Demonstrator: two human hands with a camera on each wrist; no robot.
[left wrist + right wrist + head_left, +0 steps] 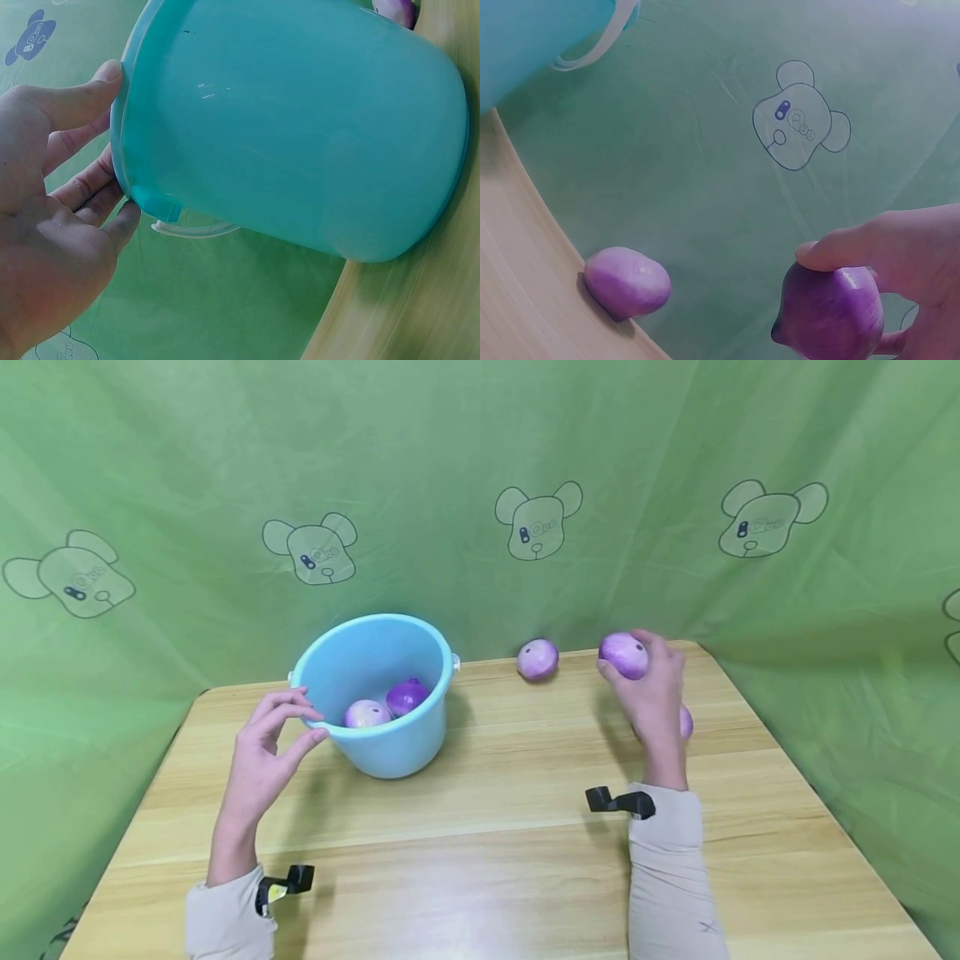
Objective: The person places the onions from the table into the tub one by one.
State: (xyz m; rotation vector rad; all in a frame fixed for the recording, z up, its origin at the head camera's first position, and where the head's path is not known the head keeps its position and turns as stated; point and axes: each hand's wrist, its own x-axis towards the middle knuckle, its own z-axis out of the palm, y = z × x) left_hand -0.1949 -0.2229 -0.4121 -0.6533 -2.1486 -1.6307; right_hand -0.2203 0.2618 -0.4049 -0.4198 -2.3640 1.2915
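My left hand (258, 764) pinches the near-left rim of a light blue bucket (393, 750), thumb on the outside; the left wrist view shows the fingertips at the same rim (118, 142). Inside the bucket lie a pale purple-and-white onion (367, 714) and a darker purple onion (407, 697). At the right of the table, my right hand (651, 693) grips a purple onion (621, 655) between thumb and fingers, raised above the wood. Partly hidden behind that hand is another onion (686, 722). One more onion (537, 660) sits at the table's back edge, between bucket and right hand.
The wooden table (465, 852) reaches back to a green curtain (450, 468) printed with bear heads. A white handle (604, 46) hangs on the bucket's side. Black camera mounts (619, 802) are strapped to both wrists, over light sleeves.
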